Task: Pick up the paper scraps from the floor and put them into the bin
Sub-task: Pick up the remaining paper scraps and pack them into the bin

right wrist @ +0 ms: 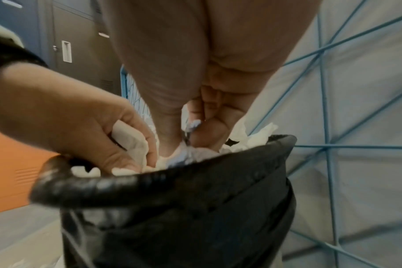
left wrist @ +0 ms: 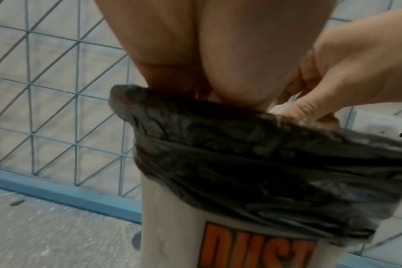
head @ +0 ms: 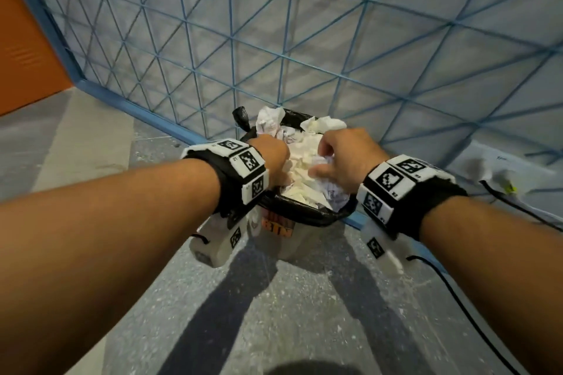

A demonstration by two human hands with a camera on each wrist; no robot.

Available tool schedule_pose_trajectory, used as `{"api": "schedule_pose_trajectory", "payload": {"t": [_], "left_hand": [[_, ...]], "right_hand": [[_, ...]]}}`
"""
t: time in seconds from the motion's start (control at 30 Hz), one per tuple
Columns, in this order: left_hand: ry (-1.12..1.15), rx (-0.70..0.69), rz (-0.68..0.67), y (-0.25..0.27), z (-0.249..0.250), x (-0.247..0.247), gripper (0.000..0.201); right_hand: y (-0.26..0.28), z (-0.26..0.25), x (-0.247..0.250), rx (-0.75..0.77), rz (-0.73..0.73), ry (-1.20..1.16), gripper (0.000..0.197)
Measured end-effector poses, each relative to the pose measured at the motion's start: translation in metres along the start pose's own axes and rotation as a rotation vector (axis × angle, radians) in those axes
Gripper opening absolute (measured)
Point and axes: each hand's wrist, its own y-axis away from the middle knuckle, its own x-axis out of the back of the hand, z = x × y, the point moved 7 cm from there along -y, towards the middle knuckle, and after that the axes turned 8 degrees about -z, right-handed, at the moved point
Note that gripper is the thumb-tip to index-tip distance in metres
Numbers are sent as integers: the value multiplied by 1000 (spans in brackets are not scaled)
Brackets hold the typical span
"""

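Note:
A white dust bin (head: 281,245) with orange lettering and a black liner (head: 307,215) stands on the floor, heaped with crumpled white paper scraps (head: 301,152). Both hands reach into its mouth. My left hand (head: 281,169) is at the left rim, its fingers curled round a white scrap (right wrist: 129,139). At the right of the heap, my right hand (head: 323,167) pinches a crumpled scrap with bluish writing (right wrist: 192,127). In the left wrist view the liner (left wrist: 264,154) hides the left fingertips, and the right hand (left wrist: 344,81) shows beyond it.
A blue wire mesh panel (head: 304,39) stands right behind the bin. An orange panel (head: 24,55) is at the far left. A white socket strip (head: 499,176) and a black cable (head: 457,298) lie at the right. The grey speckled floor (head: 274,313) lies in front of the bin.

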Motion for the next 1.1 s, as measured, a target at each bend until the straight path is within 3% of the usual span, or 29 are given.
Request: {"api": "schedule_pose_trajectory", "payload": {"t": [0.07, 0.17, 0.33, 0.43, 0.53, 0.6, 0.67, 0.77, 0.83, 0.97, 1.03, 1.1], "left_hand": [[-48, -44, -39, 0, 4, -3, 33], [85, -71, 26, 14, -3, 14, 41], [291, -141, 169, 51, -37, 55, 61], [375, -145, 290, 72, -72, 68, 57], [459, -37, 349, 86, -132, 47, 41], [440, 47, 303, 86, -169, 9, 31], [401, 101, 202, 81, -195, -43, 31], [338, 164, 22, 73, -217, -118, 43], [287, 167, -69, 63, -219, -160, 51], [175, 128, -145, 26, -202, -223, 67], [184, 124, -171, 4, -200, -245, 64], [222, 72, -152, -15, -194, -257, 59]], "right_hand": [[2, 2, -2, -7, -17, 7, 35], [11, 4, 14, 2, 6, -51, 37], [31, -5, 69, -4, 260, -50, 62], [41, -37, 84, 47, 410, -127, 54], [52, -107, 64, 260, 468, -175, 34], [59, -154, 23, 422, 398, -114, 27], [53, -181, -42, 502, 168, -20, 27], [25, -178, -146, 338, -286, 86, 40], [3, -165, -192, 199, -443, 125, 58], [-35, -152, -243, -14, -492, 26, 84], [-45, -153, -264, -71, -502, -82, 81], [-47, -160, -281, -35, -522, -112, 69]]}}
